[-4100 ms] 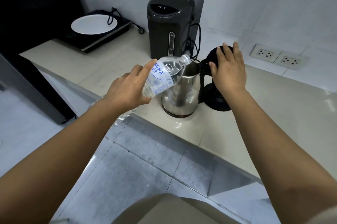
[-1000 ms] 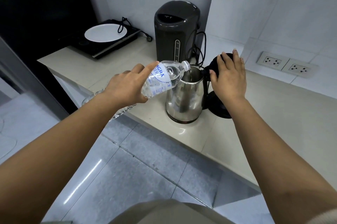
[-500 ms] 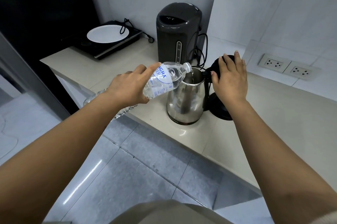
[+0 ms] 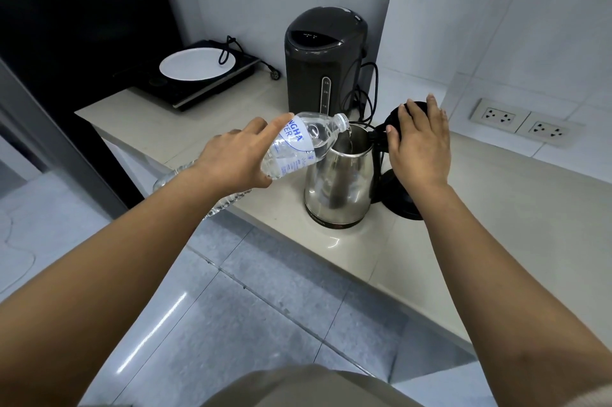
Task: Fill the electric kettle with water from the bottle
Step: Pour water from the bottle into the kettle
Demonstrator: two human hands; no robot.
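Observation:
A steel electric kettle (image 4: 337, 184) stands near the counter's front edge with its black lid (image 4: 395, 118) swung open to the right. My left hand (image 4: 235, 154) grips a clear plastic water bottle (image 4: 304, 144) with a blue label, tipped so its neck rests over the kettle's mouth. A thin stream of water runs from the neck into the kettle. My right hand (image 4: 419, 144) lies flat against the raised lid, fingers spread, holding it back. The kettle's black handle and base (image 4: 402, 197) are partly hidden behind that hand.
A tall dark water dispenser (image 4: 324, 58) with cables stands just behind the kettle. At the back left sits a black induction hob (image 4: 185, 91) with a white plate (image 4: 197, 65) on it. Two wall sockets (image 4: 526, 125) are at the right. The beige counter (image 4: 496, 207) edge runs diagonally.
The bottle stays tipped over the kettle's mouth and water keeps running in. Both hands hold their places; only the view has shifted slightly.

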